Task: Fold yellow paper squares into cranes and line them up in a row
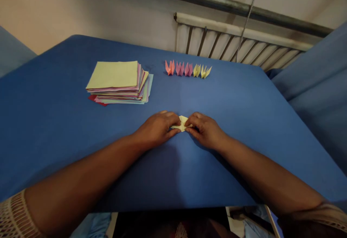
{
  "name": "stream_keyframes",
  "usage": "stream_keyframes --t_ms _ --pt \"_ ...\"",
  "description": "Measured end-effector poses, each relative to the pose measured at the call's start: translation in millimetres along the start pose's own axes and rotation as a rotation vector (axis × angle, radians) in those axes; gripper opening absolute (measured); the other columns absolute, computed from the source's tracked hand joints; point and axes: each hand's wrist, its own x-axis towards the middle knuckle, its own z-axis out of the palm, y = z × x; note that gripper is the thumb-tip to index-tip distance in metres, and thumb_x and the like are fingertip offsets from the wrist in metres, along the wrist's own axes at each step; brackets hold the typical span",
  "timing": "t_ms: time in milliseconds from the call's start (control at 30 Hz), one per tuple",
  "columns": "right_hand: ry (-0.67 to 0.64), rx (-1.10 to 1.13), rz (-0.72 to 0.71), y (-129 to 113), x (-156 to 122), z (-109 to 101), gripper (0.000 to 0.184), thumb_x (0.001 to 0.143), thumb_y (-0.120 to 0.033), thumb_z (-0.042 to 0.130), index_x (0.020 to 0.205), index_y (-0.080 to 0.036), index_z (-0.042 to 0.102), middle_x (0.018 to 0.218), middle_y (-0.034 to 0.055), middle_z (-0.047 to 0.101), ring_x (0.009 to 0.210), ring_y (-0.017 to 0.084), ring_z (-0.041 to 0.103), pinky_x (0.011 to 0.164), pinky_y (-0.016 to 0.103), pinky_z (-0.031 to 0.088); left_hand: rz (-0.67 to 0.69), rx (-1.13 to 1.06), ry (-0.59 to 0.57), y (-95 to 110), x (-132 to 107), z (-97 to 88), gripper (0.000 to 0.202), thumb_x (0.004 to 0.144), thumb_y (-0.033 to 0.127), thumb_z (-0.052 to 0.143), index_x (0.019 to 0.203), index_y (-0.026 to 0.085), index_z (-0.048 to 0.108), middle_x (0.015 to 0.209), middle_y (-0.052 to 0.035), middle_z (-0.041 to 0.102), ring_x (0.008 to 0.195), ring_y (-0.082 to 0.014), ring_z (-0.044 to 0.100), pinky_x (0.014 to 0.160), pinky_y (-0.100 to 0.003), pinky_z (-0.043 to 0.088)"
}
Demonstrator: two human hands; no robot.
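Note:
A small folded piece of pale yellow paper (pixel 182 123) lies on the blue table (pixel 81 140) between my two hands. My left hand (pixel 158 127) pinches its left side with curled fingers. My right hand (pixel 204 129) pinches its right side the same way. Most of the paper is hidden under my fingertips. Both forearms rest low over the table, reaching in from the near edge.
A stack of coloured square paper sheets (pixel 119 82), pale yellow on top, sits at the back left. A row of several small folded paper pieces (pixel 187 69), pink and yellow, stands behind my hands. A metal rail and radiator (pixel 238 46) run behind the table.

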Motion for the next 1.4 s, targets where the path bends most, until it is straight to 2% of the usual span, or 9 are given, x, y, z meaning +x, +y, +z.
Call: stream_keyframes --t_ms 133,367,500,600,700,800,1000,1167,1400 --pt "0.004 -0.027 0.03 -1.4 0.9 0.0 0.012 0.095 -0.022 0.051 0.094 -0.02 0.064 0.093 0.0049 0.062 0.084 0.016 0.057 0.077 0.03 0.045 0.004 -0.036 -0.004 -1.1 0.0 0.5 0.021 0.095 0.03 0.049 0.1 0.018 0.065 0.101 -0.0064 0.068 0.097 -0.0209 0.061 0.088 -0.034 0.045" --pt "0.016 -0.027 0.007 -9.7 -0.6 1.1 0.016 0.09 -0.03 0.062 0.104 -0.023 0.063 0.098 0.0055 0.062 0.09 0.019 0.058 0.08 0.033 0.045 0.002 -0.005 0.019 3.4 0.1 0.5 0.017 0.093 0.028 0.05 0.093 0.018 0.064 0.098 -0.0062 0.068 0.094 -0.0213 0.061 0.087 -0.035 0.044" --pt "0.057 -0.042 0.032 -8.6 1.4 3.2 0.014 0.089 -0.033 0.063 0.1 -0.023 0.064 0.094 0.0046 0.062 0.088 0.019 0.057 0.08 0.034 0.044 -0.075 -0.026 0.021 6.4 0.3 -0.4 0.016 0.093 0.026 0.048 0.093 0.019 0.062 0.093 -0.0052 0.067 0.087 -0.0198 0.06 0.08 -0.034 0.045" --pt "0.063 -0.03 0.043 -5.8 3.5 5.0 0.008 0.092 -0.028 0.059 0.095 -0.023 0.065 0.092 0.004 0.062 0.085 0.017 0.057 0.077 0.032 0.044 -0.116 -0.05 0.035 6.0 -0.4 -0.2 0.016 0.094 0.028 0.047 0.096 0.019 0.06 0.095 -0.0055 0.066 0.088 -0.0201 0.06 0.079 -0.033 0.045" --pt "0.058 -0.026 0.037 -5.5 4.5 5.0 0.01 0.093 -0.023 0.055 0.092 -0.022 0.065 0.091 0.0041 0.063 0.084 0.017 0.057 0.077 0.032 0.044 -0.06 -0.039 0.031 4.4 -1.2 0.6 0.018 0.093 0.034 0.052 0.099 0.019 0.06 0.1 -0.0062 0.066 0.094 -0.022 0.06 0.083 -0.035 0.045" --pt "0.055 -0.034 0.019 -6.8 4.8 4.4 0.01 0.092 -0.021 0.054 0.092 -0.021 0.065 0.092 0.0046 0.063 0.085 0.017 0.056 0.078 0.032 0.043 -0.026 0.0 0.016 3.4 -1.2 1.6 0.016 0.093 0.03 0.051 0.093 0.019 0.062 0.102 -0.0065 0.066 0.095 -0.0227 0.06 0.087 -0.038 0.044" --pt "0.091 0.002 0.111 -7.1 5.1 6.2 0.01 0.091 -0.021 0.055 0.084 -0.021 0.062 0.084 0.0026 0.059 0.081 0.016 0.055 0.075 0.031 0.043 -0.091 -0.015 0.084 3.1 -0.3 1.6 0.013 0.088 0.026 0.053 0.083 0.018 0.062 0.107 -0.0081 0.065 0.098 -0.0238 0.057 0.089 -0.04 0.044" --pt "0.114 -0.017 0.172 -8.2 4.7 7.9 0.008 0.089 -0.022 0.058 0.081 -0.02 0.06 0.083 0.0022 0.057 0.078 0.016 0.054 0.072 0.03 0.041 -0.165 -0.001 0.091 3.6 0.4 -0.3 0.015 0.086 0.027 0.055 0.077 0.017 0.063 0.105 -0.009 0.064 0.098 -0.0249 0.057 0.091 -0.042 0.044" --pt "0.162 -0.034 0.196 -10.5 4.2 8.5 0.008 0.088 -0.023 0.057 0.081 -0.021 0.06 0.086 0.0028 0.057 0.083 0.017 0.054 0.076 0.031 0.043 -0.131 -0.075 0.144 4.1 3.4 7.0 0.012 0.085 0.028 0.058 0.083 0.019 0.066 0.11 -0.0069 0.064 0.104 -0.0244 0.057 0.095 -0.043 0.043"
